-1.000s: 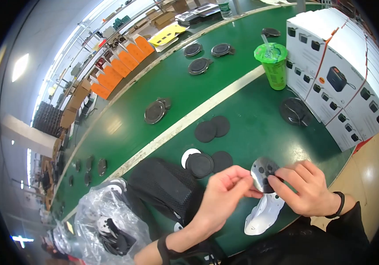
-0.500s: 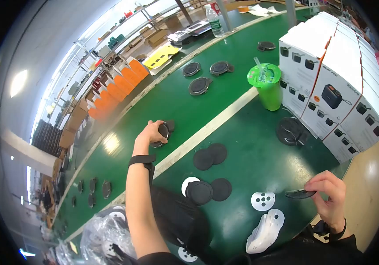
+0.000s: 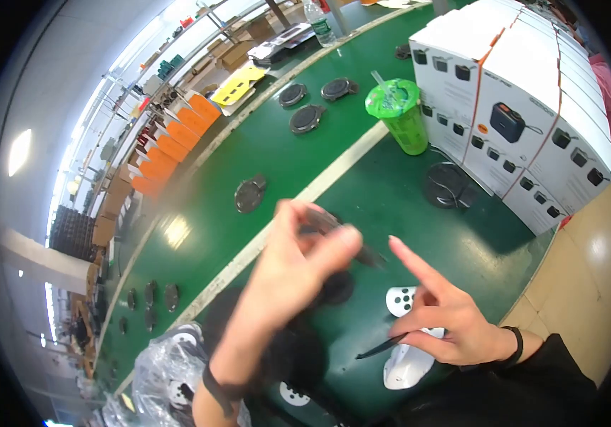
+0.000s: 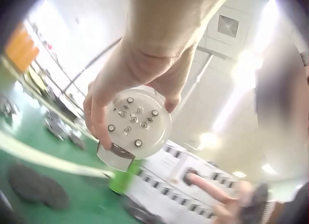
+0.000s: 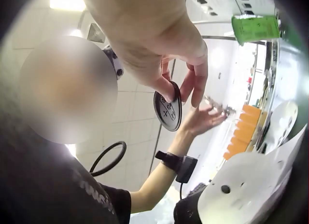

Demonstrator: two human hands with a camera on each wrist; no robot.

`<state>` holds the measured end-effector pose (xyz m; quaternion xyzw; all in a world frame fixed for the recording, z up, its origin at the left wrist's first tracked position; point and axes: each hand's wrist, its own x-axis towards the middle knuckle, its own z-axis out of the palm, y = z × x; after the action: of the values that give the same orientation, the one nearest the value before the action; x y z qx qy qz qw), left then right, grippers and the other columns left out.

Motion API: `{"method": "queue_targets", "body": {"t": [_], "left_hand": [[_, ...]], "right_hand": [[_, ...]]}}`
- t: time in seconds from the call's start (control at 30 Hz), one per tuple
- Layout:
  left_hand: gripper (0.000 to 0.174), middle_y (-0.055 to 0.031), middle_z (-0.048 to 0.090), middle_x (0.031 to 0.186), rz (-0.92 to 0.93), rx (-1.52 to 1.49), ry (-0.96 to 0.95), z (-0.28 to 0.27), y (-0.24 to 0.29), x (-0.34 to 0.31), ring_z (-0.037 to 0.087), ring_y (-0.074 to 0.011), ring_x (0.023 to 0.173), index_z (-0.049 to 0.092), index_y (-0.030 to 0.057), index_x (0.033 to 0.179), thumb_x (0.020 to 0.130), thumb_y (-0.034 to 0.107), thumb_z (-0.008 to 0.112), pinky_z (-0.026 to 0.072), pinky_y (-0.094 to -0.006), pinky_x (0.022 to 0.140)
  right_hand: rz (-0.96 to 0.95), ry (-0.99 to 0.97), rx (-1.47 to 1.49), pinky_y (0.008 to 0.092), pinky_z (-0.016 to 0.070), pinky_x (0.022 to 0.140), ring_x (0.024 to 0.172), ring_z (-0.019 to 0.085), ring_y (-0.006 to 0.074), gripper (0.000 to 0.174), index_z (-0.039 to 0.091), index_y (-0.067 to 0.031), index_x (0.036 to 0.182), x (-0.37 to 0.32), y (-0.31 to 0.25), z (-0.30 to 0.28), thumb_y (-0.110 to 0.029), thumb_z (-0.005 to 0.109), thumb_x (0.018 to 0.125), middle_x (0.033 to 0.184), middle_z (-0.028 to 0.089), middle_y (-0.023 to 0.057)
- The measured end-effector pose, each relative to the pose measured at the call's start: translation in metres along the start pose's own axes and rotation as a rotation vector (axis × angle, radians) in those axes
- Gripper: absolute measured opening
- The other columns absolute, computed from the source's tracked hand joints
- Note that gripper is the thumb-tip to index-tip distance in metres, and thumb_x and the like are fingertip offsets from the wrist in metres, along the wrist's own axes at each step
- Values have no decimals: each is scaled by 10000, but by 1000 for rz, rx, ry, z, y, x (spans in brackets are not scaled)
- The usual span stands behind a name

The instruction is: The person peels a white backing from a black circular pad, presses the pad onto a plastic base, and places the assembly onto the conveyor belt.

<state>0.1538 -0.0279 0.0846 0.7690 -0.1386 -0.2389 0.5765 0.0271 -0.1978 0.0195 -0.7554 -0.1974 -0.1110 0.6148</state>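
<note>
My left hand (image 3: 288,274) grips a round plastic part above the middle of the green table, blurred in the head view. In the left wrist view this round part (image 4: 137,120) shows a pale face with small posts and a tab at its edge; fingers and thumb hold its rim. My right hand (image 3: 455,320) pinches a thin dark disc (image 3: 380,346) by its edge, thumb against index side, one finger stretched out. The right wrist view shows light markings on the disc (image 5: 168,108). Beneath that hand lie a white sheet with round holes (image 3: 399,300) and a white curved stack (image 3: 408,368).
Another dark round part (image 3: 250,193) lies beyond the pale strip, several more farther off. A green cup (image 3: 401,121) stands beside stacked white boxes (image 3: 515,121); near them lies a black round part with a cord (image 3: 451,185). A clear plastic bag (image 3: 160,370) is at the lower left.
Both hands were at a disc together, then the left reached across the strip and took a round part. Now it has come back with it, and the right hand has moved left.
</note>
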Motion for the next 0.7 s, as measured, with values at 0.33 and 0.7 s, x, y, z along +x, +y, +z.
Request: {"method": "queue_targets", "body": {"t": [0.33, 0.7], "left_hand": [[287, -84, 574, 1065, -27, -144, -189, 24, 2, -82, 551, -133, 985, 476, -52, 1184, 929, 31, 372, 477, -271, 814], [430, -144, 583, 1028, 273, -268, 188, 46, -25, -115, 566, -171, 934, 467, -121, 1155, 897, 218, 519, 446, -295, 833]], "right_hand": [[70, -169, 249, 284, 417, 666, 737, 506, 168, 136, 581, -20, 913, -29, -14, -20, -51, 641, 795, 818, 559, 41], [150, -173, 744, 259, 419, 677, 775, 521, 133, 131, 583, -12, 939, -38, -14, -7, -64, 625, 827, 856, 568, 45]]}}
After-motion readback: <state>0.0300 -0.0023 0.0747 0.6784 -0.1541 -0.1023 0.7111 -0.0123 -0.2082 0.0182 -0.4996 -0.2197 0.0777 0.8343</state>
